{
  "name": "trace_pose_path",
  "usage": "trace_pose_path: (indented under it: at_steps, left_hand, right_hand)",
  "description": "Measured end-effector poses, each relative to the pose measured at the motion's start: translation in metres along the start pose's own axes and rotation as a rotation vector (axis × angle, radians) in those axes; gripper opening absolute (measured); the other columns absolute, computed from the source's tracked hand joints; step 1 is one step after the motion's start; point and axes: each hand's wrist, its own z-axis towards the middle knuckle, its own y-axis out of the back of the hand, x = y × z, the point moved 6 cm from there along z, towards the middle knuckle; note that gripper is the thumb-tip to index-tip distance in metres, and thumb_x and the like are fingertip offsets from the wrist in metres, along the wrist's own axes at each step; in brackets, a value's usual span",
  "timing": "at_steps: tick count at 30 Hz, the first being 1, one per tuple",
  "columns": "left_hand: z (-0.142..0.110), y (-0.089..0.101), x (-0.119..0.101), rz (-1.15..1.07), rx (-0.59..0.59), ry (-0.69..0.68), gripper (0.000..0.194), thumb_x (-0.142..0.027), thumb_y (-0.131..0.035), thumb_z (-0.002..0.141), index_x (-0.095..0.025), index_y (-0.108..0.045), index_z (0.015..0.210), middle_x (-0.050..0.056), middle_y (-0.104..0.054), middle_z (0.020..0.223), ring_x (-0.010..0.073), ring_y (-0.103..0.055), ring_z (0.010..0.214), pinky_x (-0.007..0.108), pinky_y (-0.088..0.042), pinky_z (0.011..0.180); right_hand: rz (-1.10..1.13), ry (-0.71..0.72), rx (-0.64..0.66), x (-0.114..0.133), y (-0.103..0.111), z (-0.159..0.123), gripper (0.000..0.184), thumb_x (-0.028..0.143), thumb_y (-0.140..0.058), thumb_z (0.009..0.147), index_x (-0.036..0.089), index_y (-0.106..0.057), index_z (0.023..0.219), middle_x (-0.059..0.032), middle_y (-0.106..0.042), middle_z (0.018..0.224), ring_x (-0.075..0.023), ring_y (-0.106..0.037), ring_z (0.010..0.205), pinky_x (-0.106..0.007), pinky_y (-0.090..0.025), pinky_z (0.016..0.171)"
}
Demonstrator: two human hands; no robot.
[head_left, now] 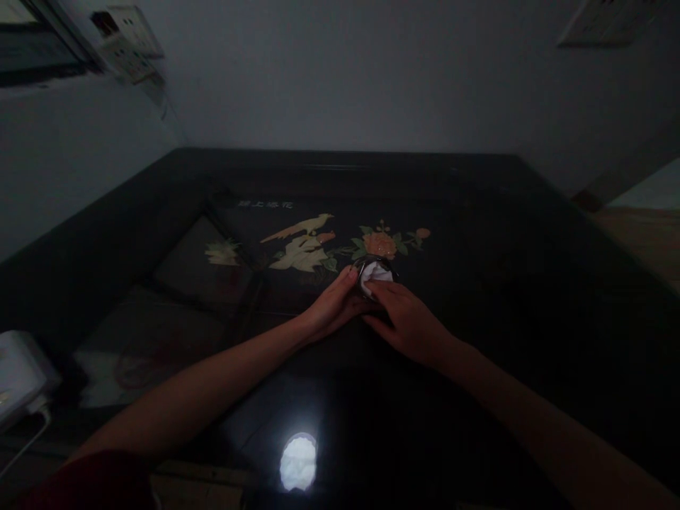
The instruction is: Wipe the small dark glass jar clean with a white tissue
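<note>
A small round object with a metal rim and a white face (374, 273) lies on a black lacquered table (499, 297). My left hand (334, 306) rests against its left side with fingers curled toward it. My right hand (404, 320) lies against its near right side, fingers laid over its edge. Both hands touch it together. The dim light hides how tightly the fingers close around it.
The tabletop bears an inlaid bird-and-flower picture (319, 244). A bright light reflection (298, 462) shines near the front edge. A white device with a cable (18, 379) sits at the left. Grey walls stand behind, with wall sockets (127, 42) at upper left.
</note>
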Motion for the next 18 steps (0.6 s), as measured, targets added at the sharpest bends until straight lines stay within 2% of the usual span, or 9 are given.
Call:
trace_pose_path:
  at_steps: [5, 10, 14, 18]
  left_hand:
    - [0.002, 0.004, 0.002, 0.017, 0.012, -0.008, 0.03, -0.04, -0.063, 0.084, -0.018, -0.058, 0.104, 0.005, -0.065, 0.099, 0.0172, -0.064, 0.087, 0.03, -0.052, 0.078]
    - [0.002, -0.001, 0.001, -0.003, 0.03, -0.02, 0.025, -0.038, -0.064, 0.083, -0.019, -0.057, 0.098, 0.003, -0.062, 0.095, 0.0134, -0.06, 0.082, 0.026, -0.051, 0.073]
    - [0.0, -0.005, -0.003, 0.014, 0.004, -0.039, 0.022, -0.035, -0.066, 0.082, -0.019, -0.057, 0.095, 0.003, -0.06, 0.096, 0.0136, -0.058, 0.088, 0.027, -0.051, 0.077]
    - [-0.001, -0.008, -0.004, 0.045, -0.004, -0.028, 0.029, -0.036, -0.069, 0.079, -0.019, -0.058, 0.1, 0.003, -0.059, 0.102, 0.0146, -0.058, 0.093, 0.027, -0.05, 0.079]
  right_hand:
    - [-0.081, -0.021, -0.003, 0.006, 0.009, 0.003, 0.026, 0.017, -0.054, 0.089, 0.01, -0.059, 0.113, -0.0148, -0.071, 0.105, -0.0251, -0.066, 0.098, -0.041, -0.054, 0.086]
    - [-0.393, -0.004, 0.055, 0.02, 0.006, 0.004, 0.018, 0.015, -0.052, 0.089, 0.008, -0.065, 0.1, -0.0156, -0.072, 0.092, -0.0275, -0.066, 0.088, -0.041, -0.052, 0.084]
    - [-0.6, -0.007, 0.05, 0.024, -0.001, 0.001, 0.027, 0.01, -0.051, 0.088, -0.002, -0.063, 0.109, -0.023, -0.069, 0.104, -0.032, -0.063, 0.099, -0.045, -0.047, 0.094]
    - [-0.671, -0.046, 0.059, 0.019, -0.006, -0.002, 0.037, 0.011, -0.05, 0.088, -0.006, -0.056, 0.12, -0.0281, -0.063, 0.12, -0.0345, -0.058, 0.112, -0.047, -0.043, 0.1]
